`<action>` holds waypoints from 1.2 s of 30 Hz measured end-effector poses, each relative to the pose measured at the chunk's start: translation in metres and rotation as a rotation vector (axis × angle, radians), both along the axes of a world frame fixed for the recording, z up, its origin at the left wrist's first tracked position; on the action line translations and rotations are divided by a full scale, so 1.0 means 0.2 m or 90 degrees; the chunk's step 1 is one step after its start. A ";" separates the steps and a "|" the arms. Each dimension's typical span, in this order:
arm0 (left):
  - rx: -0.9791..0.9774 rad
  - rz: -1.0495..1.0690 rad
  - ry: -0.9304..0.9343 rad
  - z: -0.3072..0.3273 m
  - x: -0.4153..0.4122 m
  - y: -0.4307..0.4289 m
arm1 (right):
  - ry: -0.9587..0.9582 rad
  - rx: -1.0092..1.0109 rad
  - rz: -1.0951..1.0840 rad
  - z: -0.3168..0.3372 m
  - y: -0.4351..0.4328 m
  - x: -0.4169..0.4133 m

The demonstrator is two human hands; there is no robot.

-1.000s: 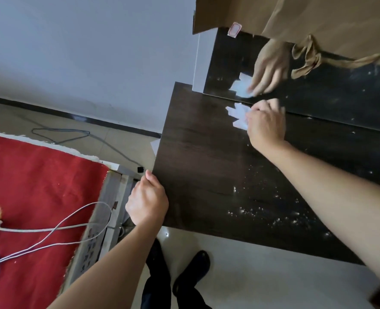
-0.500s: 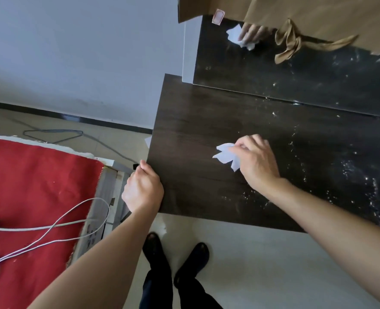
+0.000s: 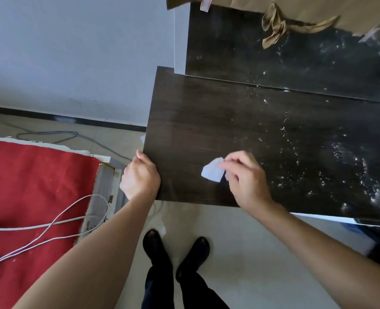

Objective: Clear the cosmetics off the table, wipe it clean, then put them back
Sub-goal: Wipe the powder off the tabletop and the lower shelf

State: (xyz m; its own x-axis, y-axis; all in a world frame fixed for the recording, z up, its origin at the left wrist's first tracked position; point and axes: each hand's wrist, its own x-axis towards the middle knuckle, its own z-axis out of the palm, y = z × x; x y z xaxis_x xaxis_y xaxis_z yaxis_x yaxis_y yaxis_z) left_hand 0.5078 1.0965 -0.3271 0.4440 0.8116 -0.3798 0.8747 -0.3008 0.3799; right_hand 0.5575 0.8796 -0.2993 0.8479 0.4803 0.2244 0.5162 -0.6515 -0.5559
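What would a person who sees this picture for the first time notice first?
First the right hand, which pinches a white tissue on the dark table near its front edge, while the left hand grips the table's left front corner. Next the white specks scattered over the right part of the tabletop. Off to the left, a bright red cloth with white cables across it draws the eye too.

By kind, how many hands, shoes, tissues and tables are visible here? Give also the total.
2 hands: left hand, right hand
2 shoes: left shoe, right shoe
1 tissue
1 table
Total: 6
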 end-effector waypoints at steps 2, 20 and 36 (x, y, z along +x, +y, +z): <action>0.002 -0.003 -0.003 0.00 -0.01 0.00 | 0.024 -0.018 -0.073 -0.06 0.10 0.18; 0.165 -0.121 -0.001 -0.08 0.02 -0.24 | 0.020 -0.051 -0.201 0.12 0.01 0.82; 0.173 -0.115 0.030 -0.08 0.05 -0.25 | 0.070 -0.126 0.136 -0.09 -0.05 0.42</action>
